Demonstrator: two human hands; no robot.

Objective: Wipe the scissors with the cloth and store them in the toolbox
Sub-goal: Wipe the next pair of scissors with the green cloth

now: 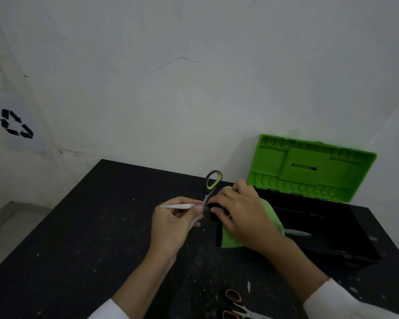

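Note:
A pair of scissors [213, 182] with black and yellow-green handles is held open above the dark table [78, 238]. My left hand [173, 224] pinches its blades near the pivot, one blade pointing left. My right hand [242, 212] holds a green cloth [271, 215] against the scissors' lower handle, which is mostly hidden. The toolbox [327, 233] stands open on the right, black body and green lid [309, 166] raised. A blade of another pair of scissors lies inside it.
A second pair of scissors with orange handles [236, 306] lies at the table's near edge between my forearms. A white wall rises behind the table. A recycling sign [16, 123] hangs at the left.

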